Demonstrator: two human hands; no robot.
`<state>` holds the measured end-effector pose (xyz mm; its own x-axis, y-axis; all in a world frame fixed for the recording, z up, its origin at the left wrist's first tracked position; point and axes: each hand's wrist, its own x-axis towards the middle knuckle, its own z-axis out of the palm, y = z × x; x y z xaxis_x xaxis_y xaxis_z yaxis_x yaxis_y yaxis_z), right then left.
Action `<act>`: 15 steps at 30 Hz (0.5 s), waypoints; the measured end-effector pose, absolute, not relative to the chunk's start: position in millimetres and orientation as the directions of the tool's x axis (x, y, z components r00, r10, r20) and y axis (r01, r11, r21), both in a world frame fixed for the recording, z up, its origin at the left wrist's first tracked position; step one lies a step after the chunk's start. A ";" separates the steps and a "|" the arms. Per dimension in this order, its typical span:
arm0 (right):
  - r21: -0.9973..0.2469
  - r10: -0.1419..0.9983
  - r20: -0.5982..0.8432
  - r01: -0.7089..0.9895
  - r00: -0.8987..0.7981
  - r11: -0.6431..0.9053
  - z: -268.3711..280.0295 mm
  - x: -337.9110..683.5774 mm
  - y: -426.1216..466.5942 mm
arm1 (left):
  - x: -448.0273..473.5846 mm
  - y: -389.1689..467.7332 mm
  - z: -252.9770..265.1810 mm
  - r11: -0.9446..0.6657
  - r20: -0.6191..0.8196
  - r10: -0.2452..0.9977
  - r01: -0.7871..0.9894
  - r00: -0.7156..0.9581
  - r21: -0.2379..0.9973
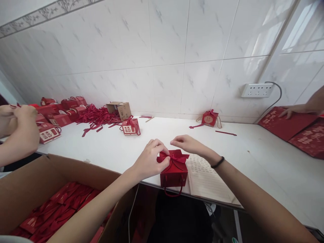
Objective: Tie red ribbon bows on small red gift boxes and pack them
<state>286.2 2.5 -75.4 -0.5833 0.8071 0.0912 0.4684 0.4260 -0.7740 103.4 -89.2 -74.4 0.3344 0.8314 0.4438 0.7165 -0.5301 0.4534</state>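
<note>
A small red gift box (173, 177) with a rope handle stands at the table's front edge, with a red ribbon bow (178, 156) tied on top. My left hand (153, 158) pinches the bow's left loop between thumb and fingers. Just behind the bow, my right hand (188, 143) hovers with its fingers loosely bent and parted from the thumb, and nothing shows in it. A dark band circles the right wrist. Beside the box on the right lies an open notebook (209, 180) with handwriting.
A large carton (83, 165) of red packages stands at lower left. Red ribbons (98, 114), a small tan box (124, 109) and finished gift boxes (131, 127) line the table (157, 131). Another person's hands (21, 125) work at left; another hand (296, 109) touches red bags at right.
</note>
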 end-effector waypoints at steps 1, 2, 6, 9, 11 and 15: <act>-0.759 0.770 0.045 0.479 -0.636 0.440 -76.3 276.7 6.3 | 106.4 -88.6 -72.6 -0.541 0.433 0.824 0.736 0.366 0.408; -0.752 0.732 -0.007 0.486 -0.681 0.444 -77.5 268.3 9.8 | 108.9 -87.6 -72.0 -0.538 0.415 0.825 0.757 0.384 0.370; -0.772 0.601 -0.156 0.476 -0.784 0.421 -81.2 250.3 19.2 | 111.9 -81.6 -78.3 -0.501 0.340 0.850 0.815 0.402 0.291; -0.805 0.553 -0.149 0.426 -0.820 0.413 -81.8 248.8 20.9 | 110.2 -78.5 -87.1 -0.493 0.322 0.859 0.812 0.397 0.313; -0.833 0.552 -0.112 0.381 -0.826 0.402 -82.2 249.5 20.1 | 109.5 -77.5 -92.7 -0.488 0.319 0.864 0.806 0.391 0.334; -0.863 0.618 -0.052 0.347 -0.784 0.368 -85.4 249.4 16.7 | 110.4 -77.3 -99.2 -0.504 0.330 0.856 0.784 0.398 0.363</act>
